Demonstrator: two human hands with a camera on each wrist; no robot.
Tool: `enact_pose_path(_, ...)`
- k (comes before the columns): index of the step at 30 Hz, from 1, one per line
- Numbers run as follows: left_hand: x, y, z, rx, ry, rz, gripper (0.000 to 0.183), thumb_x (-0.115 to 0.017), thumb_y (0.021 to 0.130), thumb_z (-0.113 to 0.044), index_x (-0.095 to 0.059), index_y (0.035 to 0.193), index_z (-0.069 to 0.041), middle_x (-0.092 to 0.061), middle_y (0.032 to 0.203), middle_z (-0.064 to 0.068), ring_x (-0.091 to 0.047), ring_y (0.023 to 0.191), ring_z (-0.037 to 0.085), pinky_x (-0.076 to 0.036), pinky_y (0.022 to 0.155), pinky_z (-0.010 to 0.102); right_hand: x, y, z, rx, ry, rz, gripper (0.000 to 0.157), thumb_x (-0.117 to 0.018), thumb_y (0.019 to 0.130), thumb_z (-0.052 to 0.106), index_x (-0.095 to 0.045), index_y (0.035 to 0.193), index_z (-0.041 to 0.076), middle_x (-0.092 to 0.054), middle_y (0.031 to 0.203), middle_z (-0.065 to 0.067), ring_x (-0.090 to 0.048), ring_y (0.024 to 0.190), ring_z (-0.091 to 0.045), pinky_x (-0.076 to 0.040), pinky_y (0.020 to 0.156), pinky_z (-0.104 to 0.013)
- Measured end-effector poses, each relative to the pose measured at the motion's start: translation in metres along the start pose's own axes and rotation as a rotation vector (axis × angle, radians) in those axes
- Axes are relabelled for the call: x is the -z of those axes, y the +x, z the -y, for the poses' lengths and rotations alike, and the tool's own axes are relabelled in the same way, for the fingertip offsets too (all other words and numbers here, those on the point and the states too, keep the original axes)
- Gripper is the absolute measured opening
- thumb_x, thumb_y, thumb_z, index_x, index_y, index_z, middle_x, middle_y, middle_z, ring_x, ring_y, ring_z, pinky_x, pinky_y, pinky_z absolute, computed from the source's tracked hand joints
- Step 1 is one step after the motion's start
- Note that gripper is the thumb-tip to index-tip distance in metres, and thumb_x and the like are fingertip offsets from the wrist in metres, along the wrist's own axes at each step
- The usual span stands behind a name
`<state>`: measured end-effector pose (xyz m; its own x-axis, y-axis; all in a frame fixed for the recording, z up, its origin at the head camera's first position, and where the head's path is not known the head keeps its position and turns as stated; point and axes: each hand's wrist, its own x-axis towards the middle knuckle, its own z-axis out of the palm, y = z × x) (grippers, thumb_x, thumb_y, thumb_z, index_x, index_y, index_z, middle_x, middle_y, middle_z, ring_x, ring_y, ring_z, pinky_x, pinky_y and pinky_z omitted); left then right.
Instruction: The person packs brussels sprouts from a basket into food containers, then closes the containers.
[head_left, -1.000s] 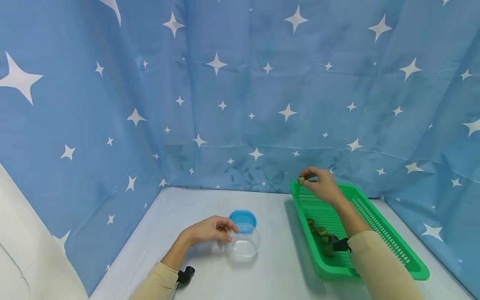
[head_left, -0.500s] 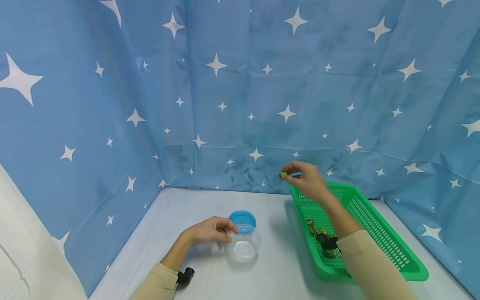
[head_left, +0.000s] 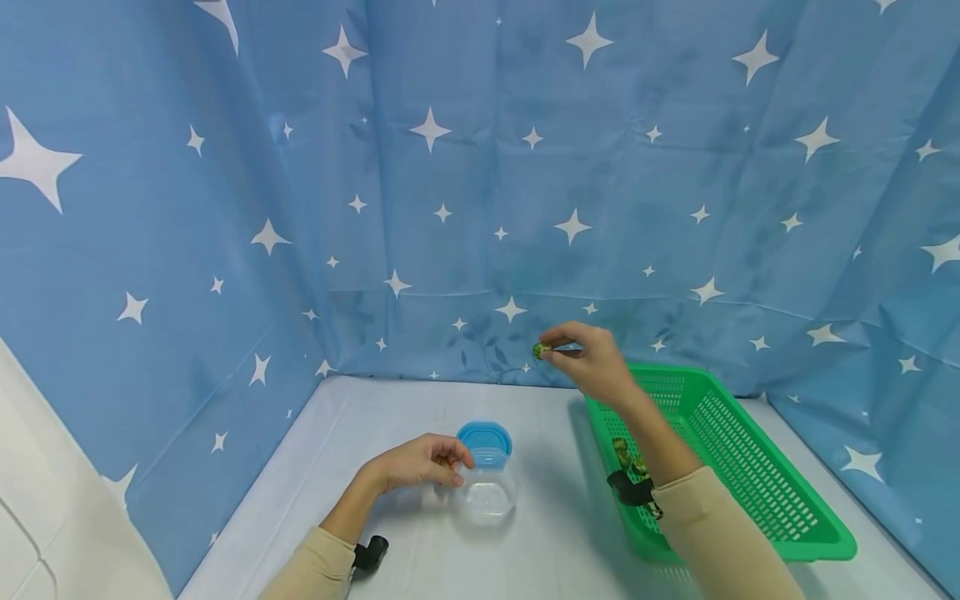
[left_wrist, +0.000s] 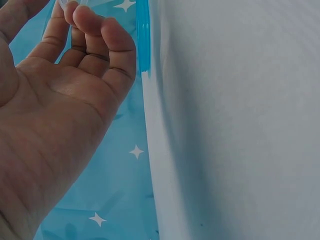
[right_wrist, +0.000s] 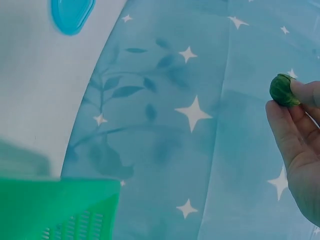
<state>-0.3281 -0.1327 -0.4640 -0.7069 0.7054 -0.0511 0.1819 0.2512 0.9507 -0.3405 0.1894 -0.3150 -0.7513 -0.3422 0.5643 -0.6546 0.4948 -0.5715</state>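
Observation:
My right hand (head_left: 594, 365) pinches a Brussels sprout (right_wrist: 282, 91) between thumb and fingertips, raised above the table in front of the curtain. More sprouts (head_left: 621, 451) lie in the green perforated basket (head_left: 757, 467) on the right, partly hidden by the right forearm. At the middle of the table, my left hand (head_left: 422, 461) grips the rim of a clear plastic bowl (head_left: 489, 500). No sprout shows inside that bowl. Just behind it lies a round blue lid (head_left: 486, 433), partly seen through the bowl's rim.
A white cloth covers the table (head_left: 547, 542). Blue curtains (head_left: 480, 208) with white stars hang at the back and both sides. The basket's raised left wall (head_left: 611, 467) stands between its contents and the bowl.
My right hand has moved left with the Brussels sprout, from over the basket's far left corner to beyond its left wall. The left hand and the bowl have stayed in place.

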Motion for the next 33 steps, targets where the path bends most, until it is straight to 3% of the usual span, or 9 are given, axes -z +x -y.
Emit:
enact_pose_path(12, 0.002, 0.0, 0.003, -0.014, -0.025, 0.003, 0.041, -0.077, 0.093, -0.012, -0.061, 0.122, 0.012, -0.063, 0.094, 0.0, -0.057, 0.083, 0.011, -0.05, 0.078, 0.031, -0.011, -0.004, 0.011, 0.001, 0.068, -0.019, 0.021, -0.075, 0.095, 0.004, -0.074, 0.116, 0.006, -0.074, 0.113, -0.013, -0.072, 0.107, -0.03, -0.06, 0.092, -0.041)
enact_pose_path(22, 0.002, -0.002, 0.006, -0.015, -0.055, -0.006, 0.04, -0.077, 0.093, -0.011, -0.061, 0.122, 0.012, -0.066, 0.098, 0.0, -0.058, 0.086, 0.013, -0.051, 0.079, 0.03, -0.028, -0.007, 0.019, 0.039, 0.133, -0.067, 0.02, -0.075, 0.094, 0.001, -0.075, 0.114, 0.005, -0.075, 0.11, -0.012, -0.073, 0.102, -0.027, -0.061, 0.088, -0.032)
enact_pose_path(33, 0.003, -0.003, 0.007, -0.016, -0.067, -0.013, 0.039, -0.077, 0.093, -0.012, -0.061, 0.117, 0.013, -0.066, 0.096, 0.0, -0.06, 0.083, 0.012, -0.052, 0.079, 0.031, -0.043, -0.02, 0.033, 0.022, 0.168, -0.111, 0.021, -0.075, 0.095, 0.006, -0.075, 0.116, 0.005, -0.075, 0.113, -0.011, -0.073, 0.105, -0.027, -0.061, 0.089, -0.036)
